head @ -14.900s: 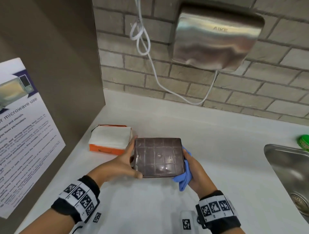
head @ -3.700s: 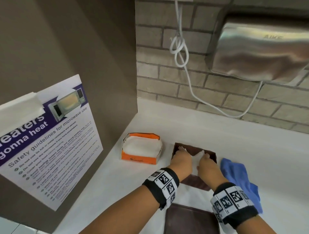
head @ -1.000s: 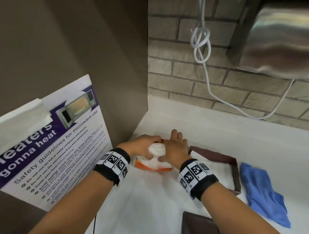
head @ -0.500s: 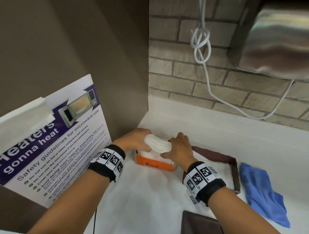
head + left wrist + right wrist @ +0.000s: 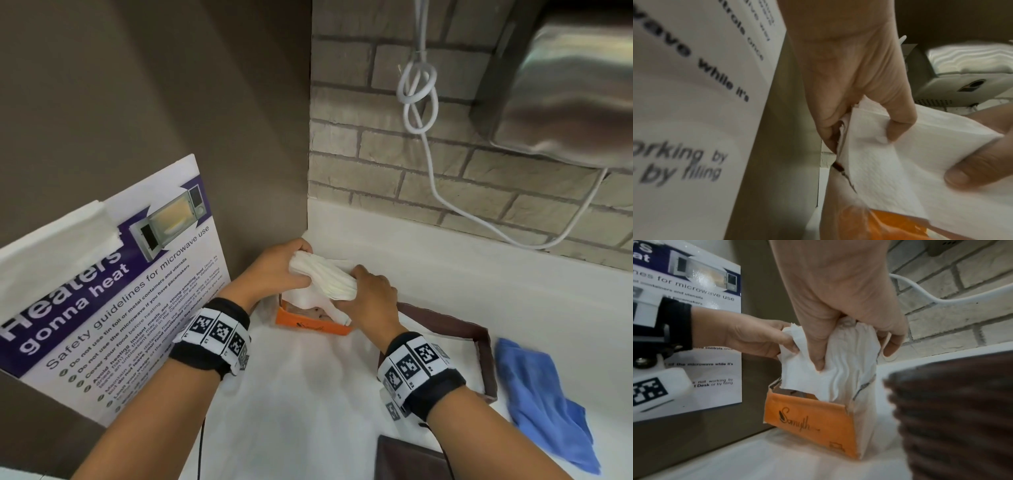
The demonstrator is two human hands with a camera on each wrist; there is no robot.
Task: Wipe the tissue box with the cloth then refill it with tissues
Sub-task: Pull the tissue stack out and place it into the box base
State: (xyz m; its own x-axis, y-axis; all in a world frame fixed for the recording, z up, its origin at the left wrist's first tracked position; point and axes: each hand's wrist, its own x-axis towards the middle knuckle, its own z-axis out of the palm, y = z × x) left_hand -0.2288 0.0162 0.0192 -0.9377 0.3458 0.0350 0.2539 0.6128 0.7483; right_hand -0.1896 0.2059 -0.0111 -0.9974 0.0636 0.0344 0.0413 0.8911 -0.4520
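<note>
A thick white stack of tissues [image 5: 323,279] hangs just above the orange tissue pack [image 5: 310,325] in the counter's left corner. My left hand [image 5: 279,270] grips its left end, and my right hand [image 5: 366,293] grips its right end. The wrist views show the same tissues [image 5: 830,363] [image 5: 890,155] pinched between thumbs and fingers above the orange pack [image 5: 812,420]. The brown tissue box [image 5: 479,342] lies open to the right, with white tissues inside. Its brown lid [image 5: 407,460] lies at the bottom edge. The blue cloth [image 5: 544,401] rests on the counter at the right.
A microwave safety poster [image 5: 102,274] leans on the brown side wall at the left. A steel hand dryer [image 5: 565,92] hangs on the brick wall, with a white cord [image 5: 418,85] looped beside it. The white counter [image 5: 301,394] runs toward me.
Both hands have lifted the stack of tissues up out of the orange pack; a second ago they were pressed down into it. The box, lid and cloth have not moved.
</note>
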